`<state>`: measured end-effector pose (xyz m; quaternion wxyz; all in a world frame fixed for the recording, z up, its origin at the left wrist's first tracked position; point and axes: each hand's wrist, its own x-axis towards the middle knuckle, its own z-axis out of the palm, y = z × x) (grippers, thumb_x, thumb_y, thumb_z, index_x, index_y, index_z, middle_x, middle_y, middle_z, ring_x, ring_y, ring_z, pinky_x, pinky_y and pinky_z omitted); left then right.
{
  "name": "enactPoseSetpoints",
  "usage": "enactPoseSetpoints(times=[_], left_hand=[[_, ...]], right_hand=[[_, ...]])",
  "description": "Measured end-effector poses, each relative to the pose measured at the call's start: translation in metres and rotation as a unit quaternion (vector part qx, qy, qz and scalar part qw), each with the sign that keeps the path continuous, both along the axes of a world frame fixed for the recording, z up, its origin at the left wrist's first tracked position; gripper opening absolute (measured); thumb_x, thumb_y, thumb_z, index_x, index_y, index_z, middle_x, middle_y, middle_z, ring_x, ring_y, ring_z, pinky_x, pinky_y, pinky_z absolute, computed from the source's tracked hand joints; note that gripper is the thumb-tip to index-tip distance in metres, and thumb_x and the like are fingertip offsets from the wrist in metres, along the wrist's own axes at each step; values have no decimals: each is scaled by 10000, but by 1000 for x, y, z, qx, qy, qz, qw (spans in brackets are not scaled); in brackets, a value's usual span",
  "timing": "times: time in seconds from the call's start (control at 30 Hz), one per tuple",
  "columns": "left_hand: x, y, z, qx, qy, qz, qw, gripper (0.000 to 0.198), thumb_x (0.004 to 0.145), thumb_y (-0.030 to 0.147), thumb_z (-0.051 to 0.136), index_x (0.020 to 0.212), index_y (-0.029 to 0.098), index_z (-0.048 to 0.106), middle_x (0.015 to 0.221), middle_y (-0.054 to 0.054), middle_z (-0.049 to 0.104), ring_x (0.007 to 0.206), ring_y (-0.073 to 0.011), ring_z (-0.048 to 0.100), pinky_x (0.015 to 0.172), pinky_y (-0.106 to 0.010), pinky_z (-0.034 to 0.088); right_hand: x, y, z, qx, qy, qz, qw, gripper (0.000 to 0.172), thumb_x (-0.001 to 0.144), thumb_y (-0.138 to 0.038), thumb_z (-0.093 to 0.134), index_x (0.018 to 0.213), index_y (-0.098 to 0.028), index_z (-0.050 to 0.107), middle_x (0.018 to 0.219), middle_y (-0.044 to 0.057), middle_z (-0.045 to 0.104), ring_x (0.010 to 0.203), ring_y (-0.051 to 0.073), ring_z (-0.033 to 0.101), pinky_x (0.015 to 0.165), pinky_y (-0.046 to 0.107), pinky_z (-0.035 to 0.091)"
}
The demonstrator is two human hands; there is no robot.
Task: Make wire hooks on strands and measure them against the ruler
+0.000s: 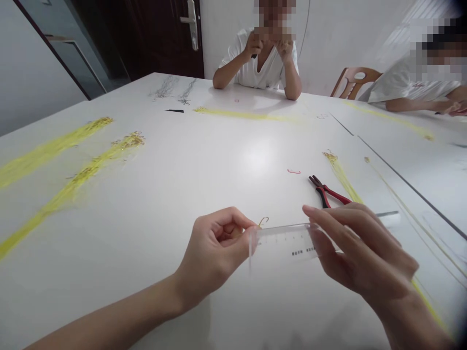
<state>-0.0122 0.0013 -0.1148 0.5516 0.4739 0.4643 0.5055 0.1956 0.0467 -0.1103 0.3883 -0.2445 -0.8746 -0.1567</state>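
Observation:
My left hand [215, 250] is closed in a pinch on a thin yellow wire with a small curled metal end [263, 221] sticking up by the thumb. My right hand [359, 250] holds a clear plastic ruler [288, 240] by its right part, fingers wrapped over it. The ruler's left end meets my left thumb, and the wire lies along it. Both hands hover over the white table [219, 160]. Red-handled pliers [326, 190] lie just beyond my right hand.
Bundles of yellow wires lie at the left [76, 175], far centre [237, 114] and right [341, 175]. A small red loop [294, 171] lies near the pliers. Two other people sit at the far side [262, 63] and far right [419, 82]. Dark wires [175, 90] lie far left.

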Motion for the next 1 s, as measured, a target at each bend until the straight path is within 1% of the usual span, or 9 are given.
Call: enactPoseSetpoints(times=[0.13,0.27,0.37,0.47,0.57,0.73,0.83,0.93,1.0], left_hand=[[7,-1,-5,-16,48,-41,998,251,814,249,574,590,177,487,493,66,284,460,-72,251,410,-220,189],[8,-3,-13,-10,70,-75,995,167,833,261,557,685,185,576,492,70,303,457,-76,259,411,-214,215],[6,-3,-12,9,100,-88,991,139,826,284,565,741,188,619,482,80,254,449,-78,223,405,-218,203],[3,-3,-10,30,102,-101,989,124,823,267,555,745,184,602,489,87,216,446,-78,201,401,-219,187],[3,-4,-10,31,87,-93,991,88,823,257,546,770,192,573,505,88,223,453,-81,215,405,-214,205],[7,-4,-9,-14,57,-95,994,138,818,246,553,695,186,537,497,77,310,455,-76,268,413,-204,240],[8,-2,-6,-44,11,-88,995,181,782,209,590,630,172,500,481,73,366,436,-56,281,399,-181,235],[6,2,-5,-86,-35,-59,994,186,744,211,651,622,159,519,485,71,407,420,-34,263,381,-151,221],[3,4,-5,-109,-83,-37,990,204,761,244,645,620,166,519,452,89,363,384,-19,192,349,-136,185]], right_hand=[[-11,-7,5,-23,-63,2,998,384,765,-65,613,1140,-71,533,832,89,611,720,173,532,628,337,446],[-17,-15,5,-77,-83,14,993,176,811,-81,556,985,-106,544,780,67,621,699,160,499,624,319,404],[-18,-17,3,-93,-86,16,992,123,797,-49,542,892,-127,539,708,36,594,663,145,457,614,306,371],[-18,-17,3,-101,-80,18,992,113,798,-40,526,869,-128,535,684,27,570,653,137,434,604,297,350],[-19,-17,3,-108,-74,14,991,113,801,-33,509,854,-129,532,669,23,552,644,134,420,594,291,339],[-23,-17,3,-103,-54,0,993,89,823,-51,498,818,-134,532,641,19,536,612,128,421,580,287,348],[-22,-17,4,-97,-41,-4,994,72,838,-89,509,884,-127,549,668,21,555,624,132,456,590,289,379],[-16,-15,7,-84,-31,-14,996,228,823,-198,592,1027,-103,560,705,33,568,661,147,489,634,308,424],[-10,-12,9,-72,-29,-24,997,369,787,-267,649,1093,-84,555,706,38,560,676,156,491,664,324,440]])
